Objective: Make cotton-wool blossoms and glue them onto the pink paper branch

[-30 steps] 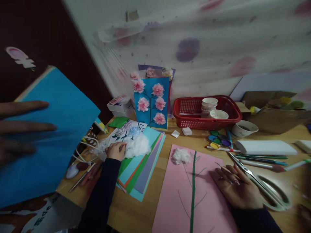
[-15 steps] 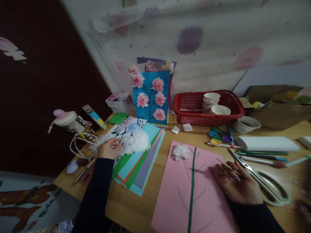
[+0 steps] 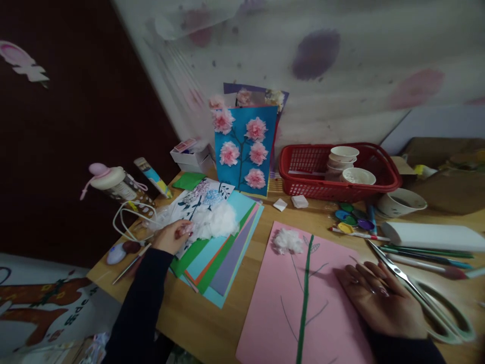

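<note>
My left hand (image 3: 172, 237) is at the left edge of a white fluffy heap of cotton wool (image 3: 217, 220), its fingers closed in a pinch on that edge. The heap lies on a fanned stack of coloured paper (image 3: 235, 268) and a printed flower sheet (image 3: 200, 194). On the right, my right hand (image 3: 382, 298) rests palm up over the edge of a pink sheet (image 3: 265, 313), fingers loosely curled and apart, holding nothing. The pink sheet bears a green stem (image 3: 306, 288) with thin drawn branches and a cotton wool tuft (image 3: 288, 241) at upper left.
Scissors (image 3: 413, 288) lie just right of my right hand, near pens (image 3: 428, 253) and small paint pots (image 3: 350, 218). Behind stand a red basket (image 3: 303, 189) with paper cups and a blue flower picture (image 3: 242, 136). A bottle (image 3: 121, 184) stands at the left.
My left hand has its fingers closed more tightly at the cotton wool's edge. The view has shifted slightly; my right hand stays over the pink sheet.
</note>
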A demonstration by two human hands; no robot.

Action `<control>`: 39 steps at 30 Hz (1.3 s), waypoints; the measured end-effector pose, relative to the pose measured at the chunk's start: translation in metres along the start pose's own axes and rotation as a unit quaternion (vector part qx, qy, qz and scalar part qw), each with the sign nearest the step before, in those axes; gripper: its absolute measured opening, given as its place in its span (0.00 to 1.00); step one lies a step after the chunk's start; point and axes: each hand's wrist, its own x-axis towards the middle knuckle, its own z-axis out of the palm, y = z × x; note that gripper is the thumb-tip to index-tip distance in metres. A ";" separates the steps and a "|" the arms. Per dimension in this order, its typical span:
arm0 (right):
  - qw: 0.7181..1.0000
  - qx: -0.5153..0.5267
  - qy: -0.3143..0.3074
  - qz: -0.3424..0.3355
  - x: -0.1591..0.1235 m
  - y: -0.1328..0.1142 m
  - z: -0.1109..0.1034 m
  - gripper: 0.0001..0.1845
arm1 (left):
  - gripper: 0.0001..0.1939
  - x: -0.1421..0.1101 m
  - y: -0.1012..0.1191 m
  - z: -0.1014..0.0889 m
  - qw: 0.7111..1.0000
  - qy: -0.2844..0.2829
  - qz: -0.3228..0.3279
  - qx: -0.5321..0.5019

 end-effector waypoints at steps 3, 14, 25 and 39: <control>1.000 0.002 0.019 0.003 -0.001 0.000 0.003 0.19 | 0.17 0.009 -0.002 0.000 0.998 -0.034 0.019 0.050; 1.000 -0.005 0.028 -0.004 -0.002 0.000 0.004 0.17 | 0.06 0.014 -0.006 -0.004 0.998 -0.024 0.052 0.006; 0.999 -0.027 -0.042 0.003 0.001 -0.001 -0.001 0.19 | 0.14 -0.002 0.019 -0.008 0.922 0.015 0.002 -0.387; 0.937 -0.264 -0.191 -0.126 -0.016 0.024 0.003 0.23 | 0.27 -0.053 0.217 0.070 0.704 -0.327 0.099 -0.623</control>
